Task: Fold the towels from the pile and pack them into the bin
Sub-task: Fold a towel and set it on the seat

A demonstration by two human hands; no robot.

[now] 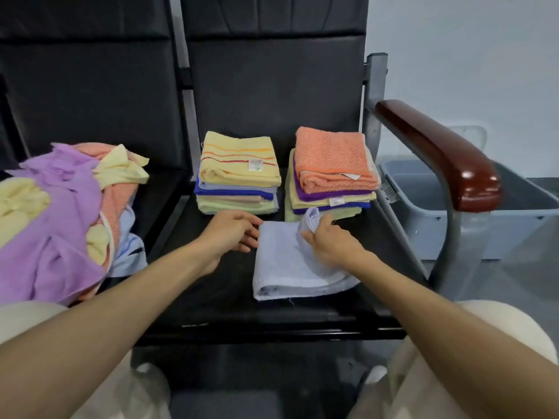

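left hand, right hand: bare, as are forearms | legs: cream trousers (plain cloth)

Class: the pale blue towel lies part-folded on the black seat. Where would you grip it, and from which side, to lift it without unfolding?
Probably the near edge of the pale blue terry towel: it is a closed, thick fold, so the layers stay together. Come from the front, fingers under, thumb on top. Loose layers open at the far right corner, which the right hand pinches.
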